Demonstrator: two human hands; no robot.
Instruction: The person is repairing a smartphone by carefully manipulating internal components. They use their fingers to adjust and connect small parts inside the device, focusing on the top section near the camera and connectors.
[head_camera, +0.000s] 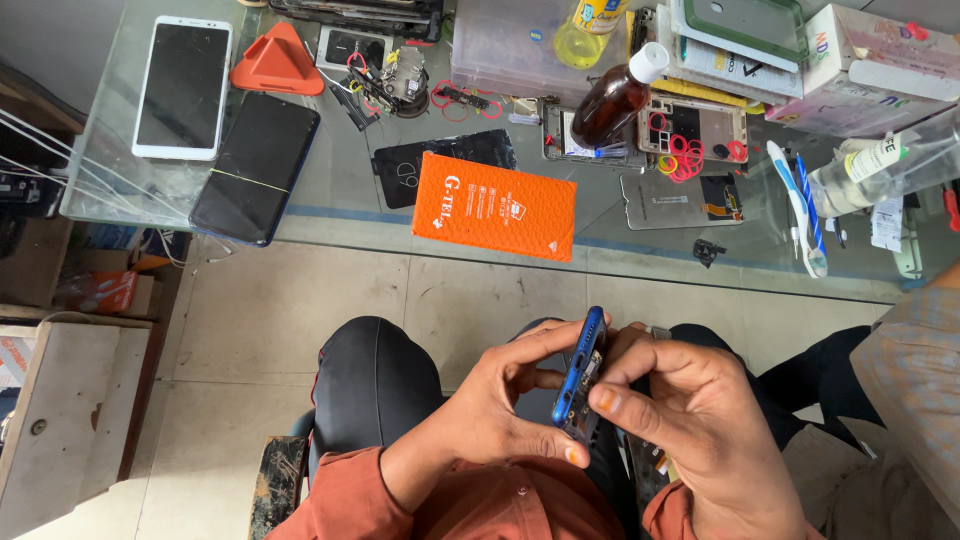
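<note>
We held a blue phone (582, 375) edge-up over our lap, below the near edge of the glass table (330, 225), with its open back and inner parts turned toward the right side. Our left hand (500, 405) was closed around it from the left, the fingers curled across the top edge and the thumb pressed near its lower end. Our right hand (700, 410) gripped it from the other side, the fingers bent in against the exposed inside and one fingertip resting at the lower corner. Under the hands were our dark trousers (375, 385) and orange sleeves (345, 500). On the table, well apart from the phone, lay an orange box (494, 207) at a slight tilt. To its left lay a black phone (255, 168) and beyond that a white phone (183, 87), both face up, with an orange triangular stand (278, 62) just behind them. Further right a brown bottle (618, 98) with a white cap lay tilted near an opened phone body (693, 128) ringed with red marks, and a toothbrush (797, 205) lay near the table's right end. Another person's checked sleeve (915, 375) showed at the right edge.
</note>
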